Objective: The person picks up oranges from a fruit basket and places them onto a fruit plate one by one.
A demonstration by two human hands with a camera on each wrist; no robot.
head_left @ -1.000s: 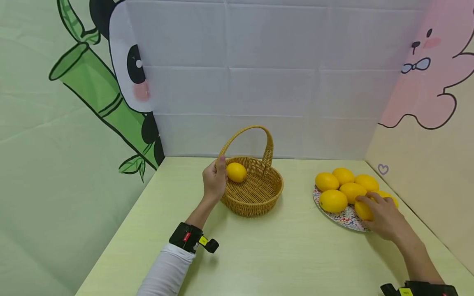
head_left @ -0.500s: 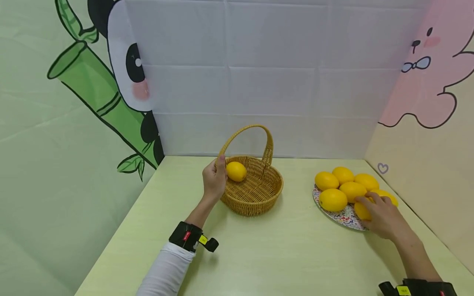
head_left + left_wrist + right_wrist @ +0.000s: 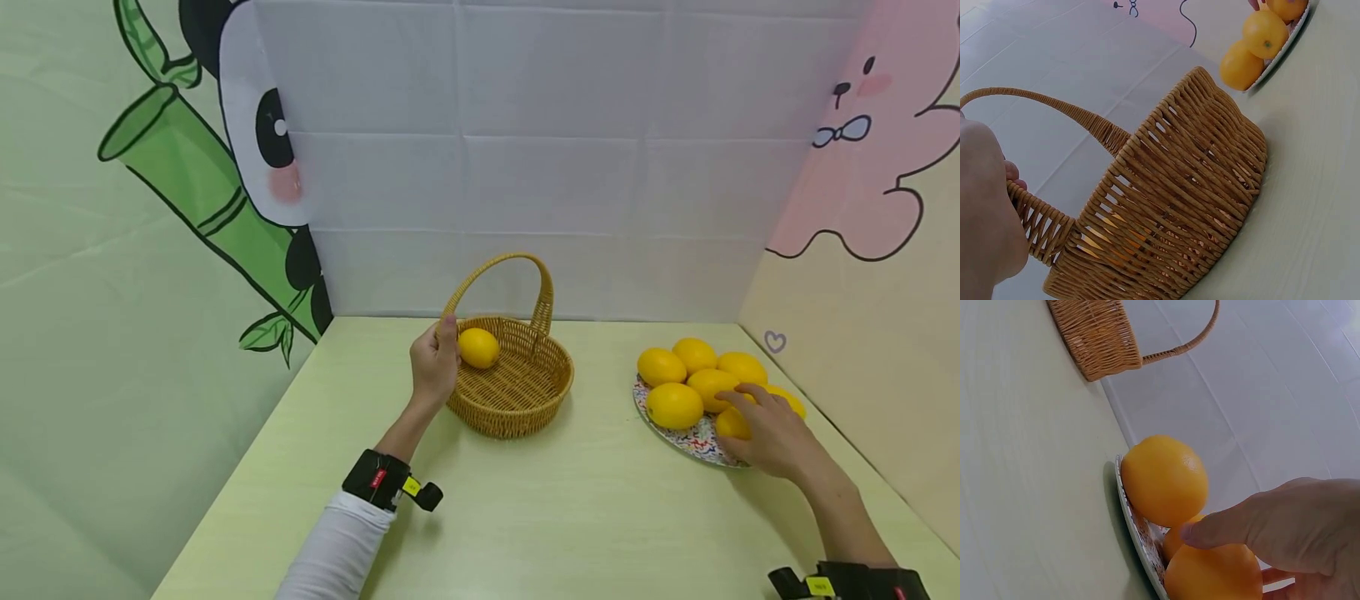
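Observation:
In the head view my left hand (image 3: 435, 364) grips the near-left side of the handle (image 3: 543, 296) of a round wicker basket (image 3: 508, 419). One lemon (image 3: 478, 347) lies inside, at the basket's left. On the right stands a speckled plate (image 3: 701, 442) heaped with several lemons (image 3: 675, 406). My right hand (image 3: 776, 437) curls round the front-right lemon (image 3: 732, 424), partly covering it. The right wrist view shows the thumb (image 3: 1222, 528) laid against that lemon (image 3: 1216, 575) and fingertips behind it. It is still at the plate; whether it touches the plate is hidden.
The pale table (image 3: 585, 517) lies between basket and plate. Behind it rises a white cloth backdrop (image 3: 555, 183); a green panel (image 3: 90, 358) with bamboo drawings stands left. At right, a beige panel (image 3: 862, 350) runs close beside the plate.
My right hand has shifted slightly left and its fingers have moved on the front-right lemon, which sits a little further left. My left hand and the basket have not moved.

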